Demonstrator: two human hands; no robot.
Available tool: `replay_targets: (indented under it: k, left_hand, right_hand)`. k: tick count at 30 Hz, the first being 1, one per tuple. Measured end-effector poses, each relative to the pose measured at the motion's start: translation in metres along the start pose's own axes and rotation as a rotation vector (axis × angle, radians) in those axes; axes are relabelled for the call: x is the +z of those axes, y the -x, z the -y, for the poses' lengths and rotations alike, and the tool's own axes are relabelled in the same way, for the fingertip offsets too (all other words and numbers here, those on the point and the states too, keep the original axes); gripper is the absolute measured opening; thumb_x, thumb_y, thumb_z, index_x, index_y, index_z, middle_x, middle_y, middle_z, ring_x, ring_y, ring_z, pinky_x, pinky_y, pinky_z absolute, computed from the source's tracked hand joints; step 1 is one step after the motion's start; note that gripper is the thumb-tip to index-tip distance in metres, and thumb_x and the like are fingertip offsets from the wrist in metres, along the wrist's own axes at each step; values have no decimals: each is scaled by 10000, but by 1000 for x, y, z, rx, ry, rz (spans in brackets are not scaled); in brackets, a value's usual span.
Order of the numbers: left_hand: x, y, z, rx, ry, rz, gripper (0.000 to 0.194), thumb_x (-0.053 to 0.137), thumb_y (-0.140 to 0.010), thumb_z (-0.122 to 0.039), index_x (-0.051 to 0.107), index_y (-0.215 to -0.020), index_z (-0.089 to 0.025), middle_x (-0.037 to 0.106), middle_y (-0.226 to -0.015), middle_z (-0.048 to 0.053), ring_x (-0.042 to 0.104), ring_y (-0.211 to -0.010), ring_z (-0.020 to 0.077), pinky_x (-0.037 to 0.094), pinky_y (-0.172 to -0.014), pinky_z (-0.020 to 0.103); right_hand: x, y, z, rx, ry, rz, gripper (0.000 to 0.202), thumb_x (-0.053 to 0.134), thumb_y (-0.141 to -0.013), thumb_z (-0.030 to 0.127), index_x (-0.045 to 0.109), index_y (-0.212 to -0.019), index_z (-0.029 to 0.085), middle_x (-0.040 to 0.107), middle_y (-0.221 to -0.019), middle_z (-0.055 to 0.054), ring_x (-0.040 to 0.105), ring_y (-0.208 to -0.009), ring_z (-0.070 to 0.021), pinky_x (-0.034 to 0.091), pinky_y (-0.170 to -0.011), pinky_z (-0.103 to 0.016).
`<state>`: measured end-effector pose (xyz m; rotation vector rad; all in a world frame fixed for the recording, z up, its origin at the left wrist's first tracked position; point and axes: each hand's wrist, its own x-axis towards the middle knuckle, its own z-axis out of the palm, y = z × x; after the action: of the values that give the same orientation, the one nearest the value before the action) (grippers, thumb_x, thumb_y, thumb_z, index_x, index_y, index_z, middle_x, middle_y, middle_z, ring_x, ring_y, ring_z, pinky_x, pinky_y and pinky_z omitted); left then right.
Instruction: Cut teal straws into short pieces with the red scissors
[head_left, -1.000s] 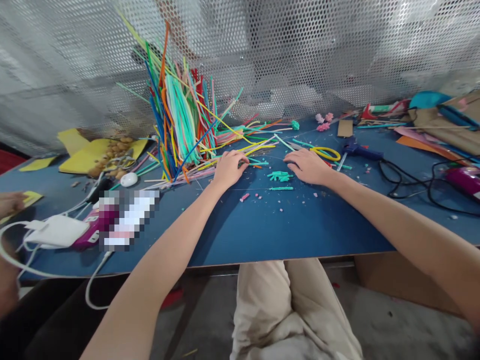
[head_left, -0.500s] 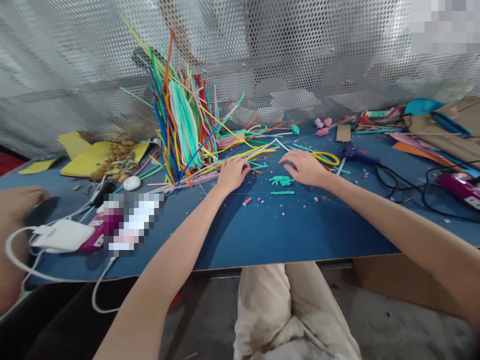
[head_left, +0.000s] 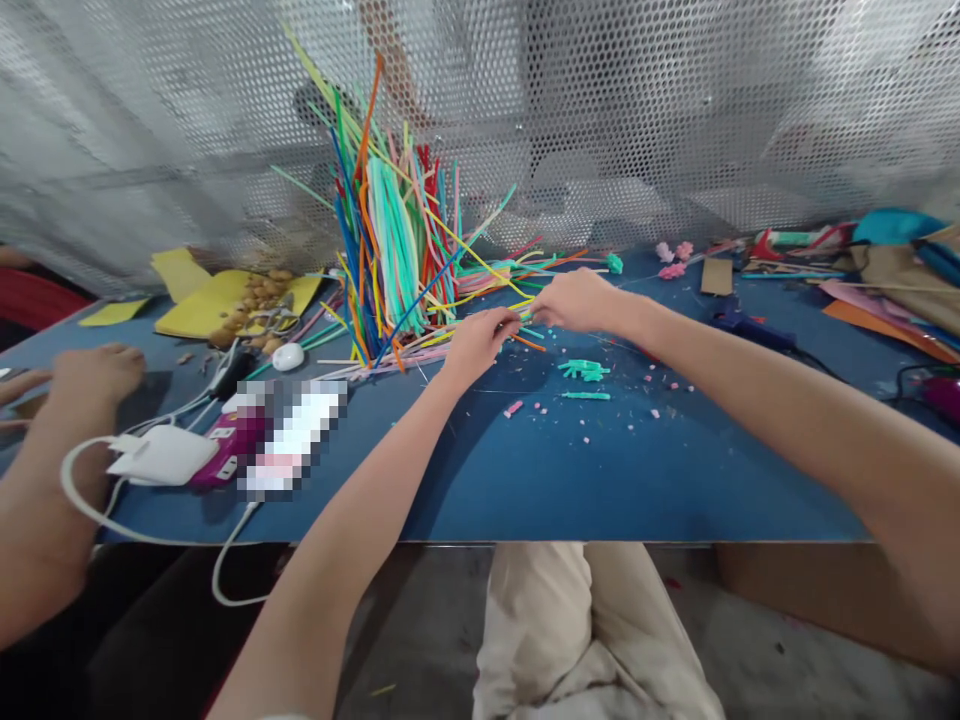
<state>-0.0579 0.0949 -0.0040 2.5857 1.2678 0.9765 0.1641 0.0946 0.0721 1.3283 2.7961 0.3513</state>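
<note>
My left hand (head_left: 480, 342) and my right hand (head_left: 576, 300) meet over the near end of the loose pipe cleaners (head_left: 420, 352) lying on the table. Their fingertips are almost touching, the fingers bent and drawn together; what they pinch is too small to make out. Just below my right hand lies a small pile of short teal pipe cleaner pieces (head_left: 583, 371), with one straight teal piece (head_left: 586, 396) in front of it. A thick bunch of pipe cleaners (head_left: 394, 245) in many colours stands behind my left hand.
A glue gun (head_left: 750, 326) lies to the right, partly behind my right forearm. At the left are a blurred-out phone (head_left: 300, 435), a white charger (head_left: 169, 455) with cables, and yellow sheets (head_left: 202, 305). Another person's hand (head_left: 101, 375) rests at the far left. Perforated metal (head_left: 600, 110) stands behind.
My right hand has moved left and away from me, to my left hand's fingertips. My left hand's fingers have come closer together. The view has shifted slightly.
</note>
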Motion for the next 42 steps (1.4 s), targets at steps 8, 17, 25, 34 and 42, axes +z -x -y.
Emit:
replay_targets:
  k: [8, 17, 25, 34, 42]
  left_hand:
    - [-4, 4, -17, -22, -200, -123, 314, 582, -1008, -478, 801, -1031, -255, 731, -817, 53, 644, -808, 218, 424, -734, 319]
    - [24, 8, -60, 142, -72, 49, 265, 551, -1035, -384, 765, -1089, -238, 781, -1097, 35, 670, -1056, 223, 450, -1000, 366]
    - [44, 8, -74, 246, 23, 241, 194, 574, -1025, -261, 738, -1099, -189, 742, -1133, 75, 655, -1079, 218, 459, -1022, 375]
    - [44, 11, -61, 197, 95, 222, 159, 513, -1039, -224, 667, -1017, -193, 731, -1032, 63, 657, -998, 207, 496, -951, 347]
    - [37, 13, -70, 83, 200, 164, 139, 573, -1021, -240, 671, -1108, -197, 770, -1042, 53, 711, -950, 187, 526, -905, 325]
  right_hand:
    - [2, 49, -19, 190, -13, -58, 307, 500, -1003, 305, 779, -1129, 290, 780, -944, -92, 702, -885, -293, 414, -732, -374]
    - [5, 182, -4, 589, -752, -481, 176, 656, -934, 427, 658, -971, 255, 797, -840, -34, 723, -730, -236, 510, -690, -379]
    - [6, 170, -15, 471, -670, -550, 179, 744, -873, 415, 796, -884, 245, 759, -850, -57, 650, -717, -219, 483, -701, -394]
    - [46, 83, -12, 389, -904, -610, 289, 744, -848, 484, 782, -912, 205, 766, -811, -50, 596, -631, -171, 479, -648, -344]
    - [59, 104, -5, 349, -652, -539, 178, 681, -906, 391, 754, -923, 229, 737, -772, -26, 571, -615, -158, 450, -672, -333]
